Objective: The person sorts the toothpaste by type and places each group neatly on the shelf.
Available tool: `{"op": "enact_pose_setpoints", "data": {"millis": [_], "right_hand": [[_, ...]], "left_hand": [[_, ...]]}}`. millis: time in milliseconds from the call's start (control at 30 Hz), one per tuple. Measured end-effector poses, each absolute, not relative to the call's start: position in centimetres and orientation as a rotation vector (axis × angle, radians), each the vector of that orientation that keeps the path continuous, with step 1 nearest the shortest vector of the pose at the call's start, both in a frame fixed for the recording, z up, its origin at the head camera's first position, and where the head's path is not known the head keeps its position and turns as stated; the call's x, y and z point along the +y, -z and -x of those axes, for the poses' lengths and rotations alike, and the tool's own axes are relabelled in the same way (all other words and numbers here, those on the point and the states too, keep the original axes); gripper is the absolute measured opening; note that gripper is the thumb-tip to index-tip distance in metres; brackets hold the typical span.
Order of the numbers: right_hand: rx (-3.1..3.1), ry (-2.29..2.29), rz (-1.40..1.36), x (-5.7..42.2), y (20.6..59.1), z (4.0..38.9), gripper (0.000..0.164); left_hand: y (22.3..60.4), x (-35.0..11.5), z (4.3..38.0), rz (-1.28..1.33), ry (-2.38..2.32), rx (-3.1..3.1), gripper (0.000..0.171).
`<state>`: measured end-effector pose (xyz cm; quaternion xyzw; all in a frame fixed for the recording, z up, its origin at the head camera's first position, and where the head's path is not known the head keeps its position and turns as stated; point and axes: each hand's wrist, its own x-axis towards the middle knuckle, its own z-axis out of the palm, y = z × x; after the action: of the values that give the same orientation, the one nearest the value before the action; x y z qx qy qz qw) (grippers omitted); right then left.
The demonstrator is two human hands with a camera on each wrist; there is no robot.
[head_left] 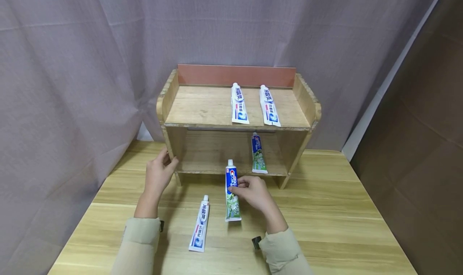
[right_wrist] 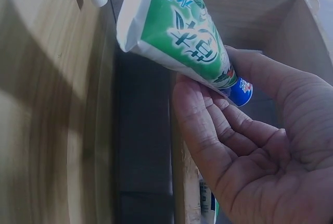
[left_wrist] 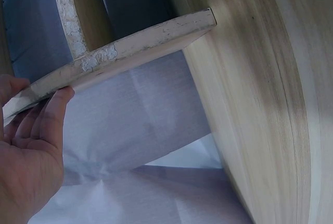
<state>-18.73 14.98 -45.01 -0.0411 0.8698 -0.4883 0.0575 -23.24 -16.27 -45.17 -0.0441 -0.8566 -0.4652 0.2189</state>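
Observation:
My right hand [head_left: 253, 191] pinches a blue and green toothpaste tube [head_left: 232, 206] between thumb and fingers, cap upward, in front of the lower shelf. The right wrist view shows the green end of that tube [right_wrist: 182, 31] close up. My left hand [head_left: 158, 173] grips the left side panel of a small wooden shelf [head_left: 202, 106]; in the left wrist view thumb and fingers hold the panel's edge [left_wrist: 104, 60] from both sides. On the table below lies a white and blue toothpaste tube [head_left: 199, 226], between the two forearms.
Two white toothpaste tubes, one left [head_left: 239, 104] and one right [head_left: 269, 106], lie on the top shelf. Another blue and green tube [head_left: 258, 154] lies on the lower shelf, toward the right. A grey curtain [head_left: 231, 29] hangs behind the wooden table [head_left: 332, 210].

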Motion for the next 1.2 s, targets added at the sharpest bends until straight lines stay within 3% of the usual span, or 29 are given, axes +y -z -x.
{"op": "enact_pose_setpoints", "data": {"millis": [867,1200], "right_hand": [[2.655,1.514,0.179,15.0,43.8,20.0,0.031],[2.676,1.479,0.168,15.1,42.9,20.8,0.036]], "left_hand": [[45.1,-16.2,23.1,0.111,1.300,-2.366,0.038],[45.2,-16.2,23.2,0.111,1.278,-2.364,0.037]]}}
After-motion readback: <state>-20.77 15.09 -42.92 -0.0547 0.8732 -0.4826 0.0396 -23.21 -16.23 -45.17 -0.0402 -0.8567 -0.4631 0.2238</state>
